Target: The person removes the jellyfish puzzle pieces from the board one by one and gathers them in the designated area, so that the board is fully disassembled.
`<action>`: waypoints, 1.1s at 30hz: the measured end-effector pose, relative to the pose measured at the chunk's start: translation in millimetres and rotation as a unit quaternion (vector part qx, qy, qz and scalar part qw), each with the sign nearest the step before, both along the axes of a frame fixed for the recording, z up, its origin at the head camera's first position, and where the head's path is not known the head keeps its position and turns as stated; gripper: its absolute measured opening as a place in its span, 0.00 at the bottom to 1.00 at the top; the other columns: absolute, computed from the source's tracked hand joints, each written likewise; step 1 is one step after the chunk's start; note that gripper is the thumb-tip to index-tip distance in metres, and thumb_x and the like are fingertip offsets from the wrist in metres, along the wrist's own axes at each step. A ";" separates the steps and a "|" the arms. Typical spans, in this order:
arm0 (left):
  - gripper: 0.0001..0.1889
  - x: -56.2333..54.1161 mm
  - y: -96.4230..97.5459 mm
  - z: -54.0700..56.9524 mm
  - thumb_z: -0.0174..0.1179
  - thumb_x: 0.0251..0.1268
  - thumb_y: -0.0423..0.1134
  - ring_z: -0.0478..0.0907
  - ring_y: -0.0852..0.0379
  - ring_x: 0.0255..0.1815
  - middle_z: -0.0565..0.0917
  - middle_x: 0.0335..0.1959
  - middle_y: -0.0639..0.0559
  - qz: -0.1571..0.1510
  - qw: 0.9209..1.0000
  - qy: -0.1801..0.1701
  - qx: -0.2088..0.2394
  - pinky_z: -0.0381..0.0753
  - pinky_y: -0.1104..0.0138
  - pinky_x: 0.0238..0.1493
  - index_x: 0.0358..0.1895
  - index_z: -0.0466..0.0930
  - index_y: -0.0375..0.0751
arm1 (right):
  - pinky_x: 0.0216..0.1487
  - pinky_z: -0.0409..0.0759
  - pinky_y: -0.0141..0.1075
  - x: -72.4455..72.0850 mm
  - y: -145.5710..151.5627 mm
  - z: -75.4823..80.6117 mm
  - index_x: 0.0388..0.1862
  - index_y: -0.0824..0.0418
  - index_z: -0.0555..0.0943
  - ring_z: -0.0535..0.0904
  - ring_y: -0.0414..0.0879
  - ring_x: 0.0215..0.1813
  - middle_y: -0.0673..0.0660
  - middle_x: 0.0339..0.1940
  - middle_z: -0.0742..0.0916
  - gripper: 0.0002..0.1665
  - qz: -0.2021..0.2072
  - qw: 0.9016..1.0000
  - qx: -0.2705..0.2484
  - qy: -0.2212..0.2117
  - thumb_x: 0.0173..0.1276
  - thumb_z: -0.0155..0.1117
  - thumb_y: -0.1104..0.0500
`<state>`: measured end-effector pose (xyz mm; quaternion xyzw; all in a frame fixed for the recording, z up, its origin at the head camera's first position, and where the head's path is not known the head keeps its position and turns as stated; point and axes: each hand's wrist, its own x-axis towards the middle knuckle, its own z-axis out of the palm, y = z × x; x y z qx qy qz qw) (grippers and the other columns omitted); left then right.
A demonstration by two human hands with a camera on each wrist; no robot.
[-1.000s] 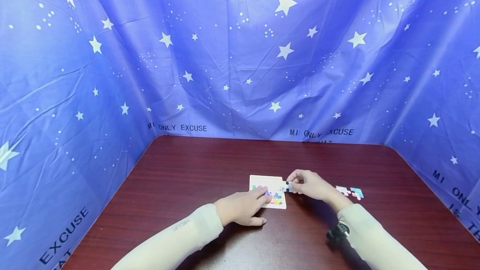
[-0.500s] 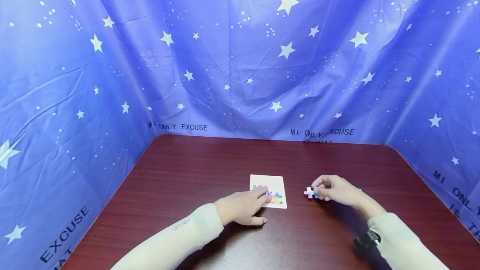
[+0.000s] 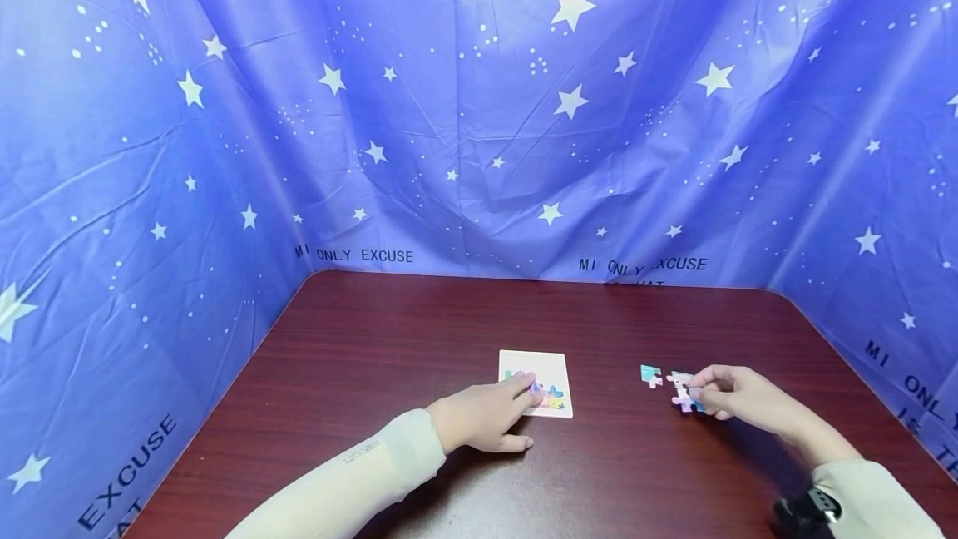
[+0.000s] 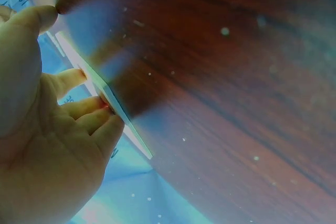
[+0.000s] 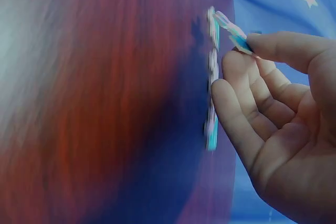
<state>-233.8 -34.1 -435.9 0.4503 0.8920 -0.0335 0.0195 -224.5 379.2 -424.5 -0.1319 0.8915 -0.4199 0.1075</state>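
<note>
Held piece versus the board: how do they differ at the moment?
The piece is tilted, pinched in the right hand; the board lies flat on the table with the left hand resting on it. The piece is small with a knobbed outline; the board is larger, with straight edges. Both show blue print.

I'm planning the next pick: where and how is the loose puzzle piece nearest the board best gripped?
Probably from straight above: pinch the loose puzzle piece by its near and far edges. It lies flat on the table, its far edge looks fairly straight, and a neighbouring piece sits just to its right. The right hand pinches another piece, so it would need freeing first.
</note>
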 end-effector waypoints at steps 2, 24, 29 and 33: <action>0.35 0.2 0.1 -0.2 0.57 0.70 0.59 0.60 0.51 0.76 0.63 0.76 0.43 -0.001 1.000 0.000 0.001 0.68 0.67 0.67 0.74 0.67 0.45 | 0.35 0.83 0.36 3.7 10.2 -2.0 0.49 0.74 0.78 0.83 0.43 0.34 0.58 0.36 0.87 0.15 -0.002 1.000 0.003 0.004 0.74 0.60 0.61; 0.35 -0.4 0.7 -1.1 0.56 0.70 0.59 0.60 0.50 0.76 0.63 0.76 0.42 -0.002 1.000 0.001 -0.003 0.65 0.66 0.69 0.74 0.67 0.44 | 0.35 0.83 0.35 9.4 53.2 -20.4 0.48 0.80 0.77 0.82 0.38 0.34 0.55 0.37 0.88 0.17 -0.030 0.999 -0.010 -0.019 0.73 0.61 0.63; 0.35 -0.6 0.5 -1.4 0.57 0.70 0.59 0.61 0.50 0.76 0.63 0.76 0.43 -0.003 1.000 0.003 -0.001 0.66 0.66 0.69 0.74 0.67 0.44 | 0.33 0.81 0.34 9.6 50.6 -21.6 0.47 0.78 0.79 0.80 0.39 0.30 0.52 0.35 0.87 0.17 -0.040 0.999 0.009 -0.002 0.72 0.62 0.62; 0.35 -1.0 0.1 -1.6 0.57 0.70 0.59 0.61 0.50 0.76 0.63 0.76 0.42 -0.003 1.000 0.004 0.000 0.66 0.66 0.69 0.74 0.67 0.44 | 0.32 0.81 0.33 9.6 50.0 -22.1 0.46 0.78 0.80 0.79 0.38 0.29 0.49 0.32 0.86 0.17 -0.042 0.999 0.017 0.004 0.72 0.63 0.62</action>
